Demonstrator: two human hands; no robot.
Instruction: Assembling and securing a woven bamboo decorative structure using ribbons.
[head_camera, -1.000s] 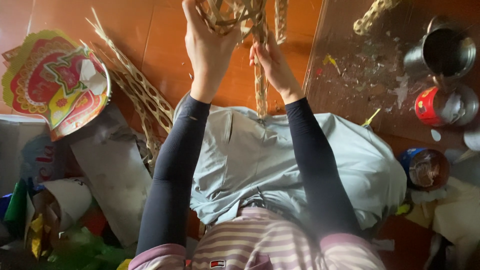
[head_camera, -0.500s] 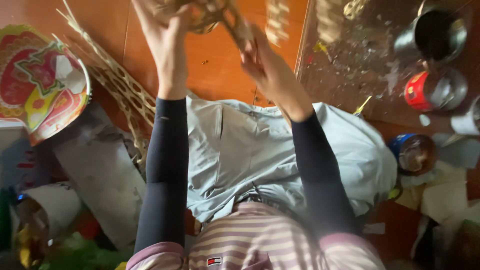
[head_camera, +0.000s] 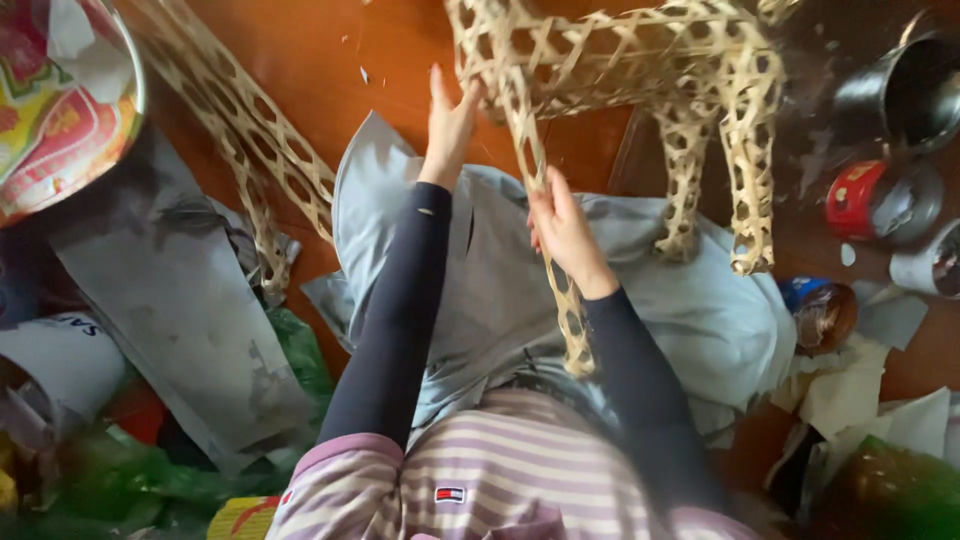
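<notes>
Left hand (head_camera: 452, 125) open, fingers flat against woven bamboo frame (head_camera: 610, 70) at 12 o'clock. Right hand (head_camera: 562, 228) clamped on the frame's hanging leg strip (head_camera: 565, 300). Loose lattice strips (head_camera: 250, 150) at 10 o'clock, red tin (head_camera: 858, 200) at 3 o'clock.

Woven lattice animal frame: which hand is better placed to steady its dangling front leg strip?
Probably the right hand: it already grips that leg strip of the woven frame. The left hand lies flat against the frame's front edge, higher up and away from the strip.

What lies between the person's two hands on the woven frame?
In the head view, one woven leg of the woven frame runs down between the left hand and the right hand; pale cloth lies beneath.
</notes>
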